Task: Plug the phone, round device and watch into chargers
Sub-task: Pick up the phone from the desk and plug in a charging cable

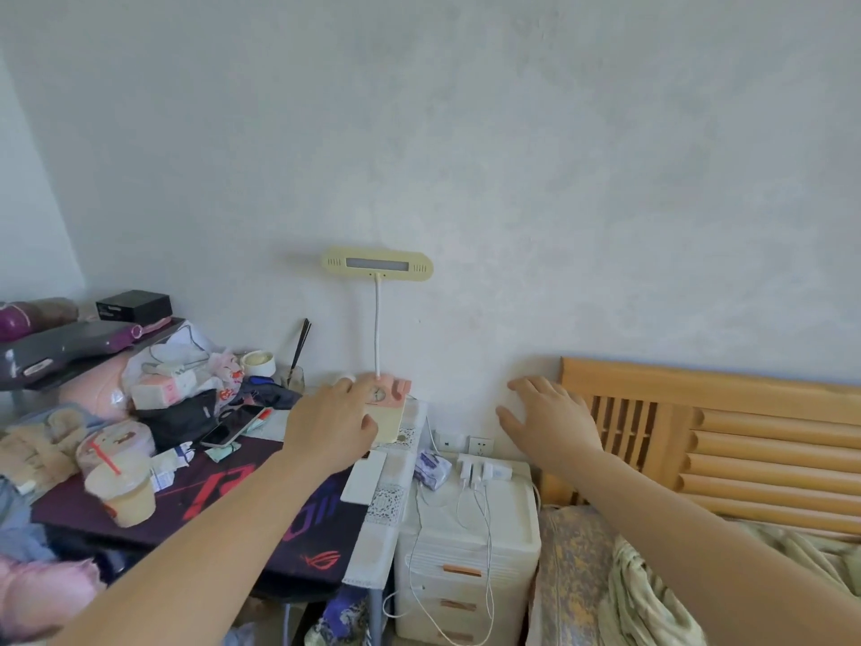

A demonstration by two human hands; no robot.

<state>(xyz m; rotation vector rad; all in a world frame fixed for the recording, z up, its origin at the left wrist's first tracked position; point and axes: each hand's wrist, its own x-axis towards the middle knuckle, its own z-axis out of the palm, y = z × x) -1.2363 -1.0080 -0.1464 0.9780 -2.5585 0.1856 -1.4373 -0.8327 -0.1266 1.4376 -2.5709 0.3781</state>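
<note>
A phone (231,431) lies screen-up among clutter on the desk, left of my left hand (335,421). That hand reaches over the desk's back right corner, fingers apart and empty, above the pink base of a desk lamp (389,394). My right hand (550,419) hovers open in front of the wall, above a white drawer unit (466,529). On the unit sit white charger plugs (480,470) with cables (487,552) hanging down its front. A white flat device (364,477) lies on the desk edge. I cannot pick out a watch.
The desk carries a dark mat (242,501), a plastic drink cup (123,494), bags, boxes and a tape roll (257,361). Wall sockets (480,444) sit low behind the drawer unit. A wooden headboard (722,435) and a bed with bedding (652,589) fill the right side.
</note>
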